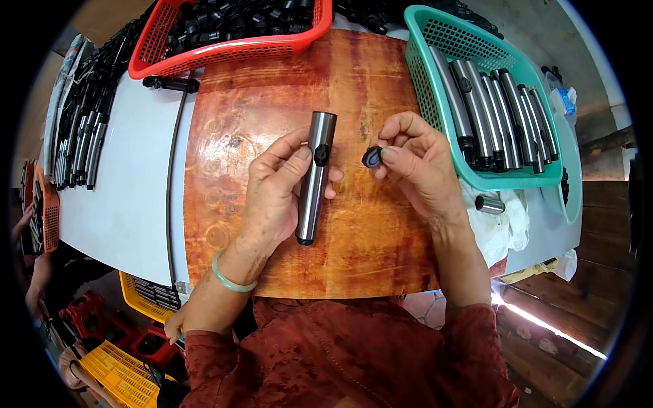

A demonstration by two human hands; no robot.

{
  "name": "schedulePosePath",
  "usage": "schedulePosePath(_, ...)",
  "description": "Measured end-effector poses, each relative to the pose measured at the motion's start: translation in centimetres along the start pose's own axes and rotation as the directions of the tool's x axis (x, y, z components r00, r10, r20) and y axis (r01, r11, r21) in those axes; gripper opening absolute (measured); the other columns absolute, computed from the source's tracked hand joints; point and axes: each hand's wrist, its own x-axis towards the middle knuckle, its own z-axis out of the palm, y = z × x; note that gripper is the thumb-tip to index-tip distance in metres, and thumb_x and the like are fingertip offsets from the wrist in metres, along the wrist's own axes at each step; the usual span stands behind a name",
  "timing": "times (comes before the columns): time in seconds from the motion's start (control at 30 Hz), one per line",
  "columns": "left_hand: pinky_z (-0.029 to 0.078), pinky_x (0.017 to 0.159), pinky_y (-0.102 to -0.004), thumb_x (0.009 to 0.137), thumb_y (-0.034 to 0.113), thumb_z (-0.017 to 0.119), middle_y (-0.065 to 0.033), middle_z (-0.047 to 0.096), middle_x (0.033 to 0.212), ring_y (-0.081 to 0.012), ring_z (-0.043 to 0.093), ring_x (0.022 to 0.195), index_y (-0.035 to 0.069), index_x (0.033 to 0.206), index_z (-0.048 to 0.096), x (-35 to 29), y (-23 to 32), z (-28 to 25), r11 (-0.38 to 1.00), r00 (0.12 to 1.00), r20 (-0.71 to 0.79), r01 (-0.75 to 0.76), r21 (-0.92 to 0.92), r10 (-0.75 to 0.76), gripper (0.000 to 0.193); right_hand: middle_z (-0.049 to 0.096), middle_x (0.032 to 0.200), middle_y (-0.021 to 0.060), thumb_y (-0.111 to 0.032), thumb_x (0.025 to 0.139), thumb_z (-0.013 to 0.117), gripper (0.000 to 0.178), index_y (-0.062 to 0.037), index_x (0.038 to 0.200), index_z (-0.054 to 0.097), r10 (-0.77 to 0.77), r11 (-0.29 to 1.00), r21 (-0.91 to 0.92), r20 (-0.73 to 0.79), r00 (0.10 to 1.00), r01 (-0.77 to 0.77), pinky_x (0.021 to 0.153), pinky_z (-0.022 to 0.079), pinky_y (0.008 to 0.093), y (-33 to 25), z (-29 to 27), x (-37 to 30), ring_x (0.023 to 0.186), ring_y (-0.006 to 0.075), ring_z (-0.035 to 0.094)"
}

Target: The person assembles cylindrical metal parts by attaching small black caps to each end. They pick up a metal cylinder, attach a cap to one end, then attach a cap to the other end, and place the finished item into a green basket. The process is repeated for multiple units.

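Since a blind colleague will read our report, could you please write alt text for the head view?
The left hand holds a silver tube over a board while the right hand pinches a small black piece. Beyond are a red basket of black parts and, to the right, a green basket of similar tubes.

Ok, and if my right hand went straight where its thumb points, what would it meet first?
Probably the silver tube in your left hand, met by the black piece in your right hand; depth is unclear, so it might miss.

tube (pixel 312 204): silver, black | piece (pixel 371 158): black | board (pixel 360 231): mottled orange-brown | red basket (pixel 231 56) | teal basket (pixel 517 181)
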Motion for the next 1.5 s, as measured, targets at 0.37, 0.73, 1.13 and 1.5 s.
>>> schedulePosePath(0.37, 0.056, 0.071, -0.0295, 0.091, 0.003, 0.056, -0.0138, 0.060, 0.110, -0.0199, 0.063, 0.089, -0.006, 0.132, 0.042, -0.7, -0.6, 0.8, 0.970, 0.988, 0.146, -0.075, 0.233, 0.042, 0.044, 0.058, 0.085, 0.0057, 0.007, 0.083, 0.058, 0.015, 0.0028, 0.097, 0.053, 0.027, 0.986, -0.163, 0.071, 0.997, -0.015, 0.066, 0.053, 0.0213, 0.8, 1.2, 0.2, 0.075, 0.0091, 0.059)
schedulePosePath(0.73, 0.053, 0.082, -0.0300, 0.085, 0.001, 0.065, -0.0146, 0.056, 0.116, -0.0195, 0.060, 0.099, -0.008, 0.136, 0.035, -0.9, -1.0, 0.7, 0.882, 0.956, 0.253, -0.244, 0.403, 0.148, 0.060, 0.057, 0.085, 0.0046, 0.006, 0.082, 0.059, 0.018, 0.0022, 0.098, 0.052, 0.009, 0.971, -0.241, -0.001, 1.000, -0.009, 0.065, 0.050, 0.0199, 0.8, 1.4, -0.1, 0.076, 0.0072, 0.057)
schedulePosePath(1.13, 0.049, 0.084, -0.0282, 0.084, 0.005, 0.066, -0.0136, 0.056, 0.111, -0.0182, 0.058, 0.100, -0.006, 0.130, 0.046, -1.2, -1.1, 0.9, 0.771, 0.969, 0.171, -0.244, 0.588, 0.177, 0.051, 0.056, 0.083, 0.0049, 0.008, 0.080, 0.059, 0.019, 0.0011, 0.095, 0.049, -0.053, 0.953, -0.299, -0.038, 0.998, 0.039, 0.063, 0.050, 0.0202, 1.0, 2.4, -0.6, 0.075, 0.0067, 0.056)
schedulePosePath(1.5, 0.053, 0.074, -0.0256, 0.088, 0.006, 0.063, -0.0118, 0.062, 0.102, -0.0149, 0.063, 0.085, -0.006, 0.127, 0.047, -1.1, -1.0, 1.1, 0.836, 0.973, 0.185, -0.214, 0.506, 0.137, 0.044, 0.056, 0.075, 0.0056, 0.008, 0.079, 0.059, 0.016, 0.0008, 0.087, 0.047, 0.103, 0.979, -0.168, -0.101, 0.990, -0.119, 0.060, 0.053, 0.0236, 0.7, 2.8, -0.5, 0.068, 0.0103, 0.060)
